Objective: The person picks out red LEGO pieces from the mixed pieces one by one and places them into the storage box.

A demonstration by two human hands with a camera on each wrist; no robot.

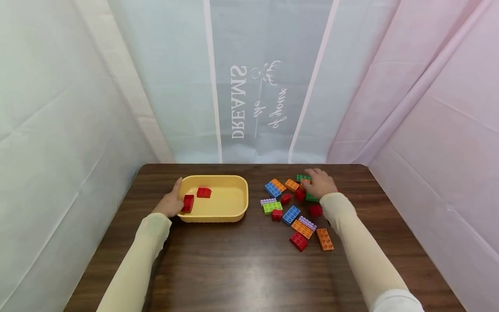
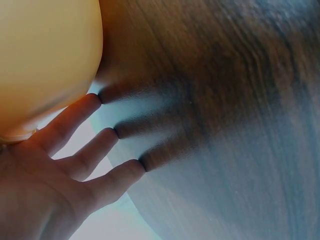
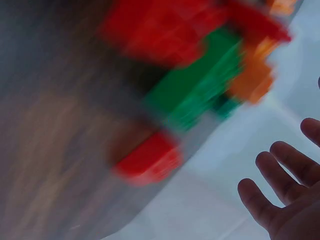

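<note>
A yellow plastic tray (image 1: 228,197) stands on the left of the table, with a red toy brick (image 1: 188,203) and a flatter red piece (image 1: 204,192) inside. My left hand (image 1: 169,204) rests against the tray's left end, and in the left wrist view its spread fingers (image 2: 112,180) reach down to the tabletop. Over the far right of the loose bricks hovers my right hand (image 1: 321,184), fingers apart, near green and orange bricks. The blurred right wrist view has a green brick (image 3: 195,82) and a red brick (image 3: 150,160) apart from the fingers.
Loose bricks lie right of centre: blue (image 1: 291,215), lime (image 1: 272,208), purple (image 1: 308,223), orange (image 1: 325,239) and red (image 1: 298,241). The dark wooden table (image 1: 234,268) has a light printed curtain (image 1: 257,108) behind it and white cloth at both sides.
</note>
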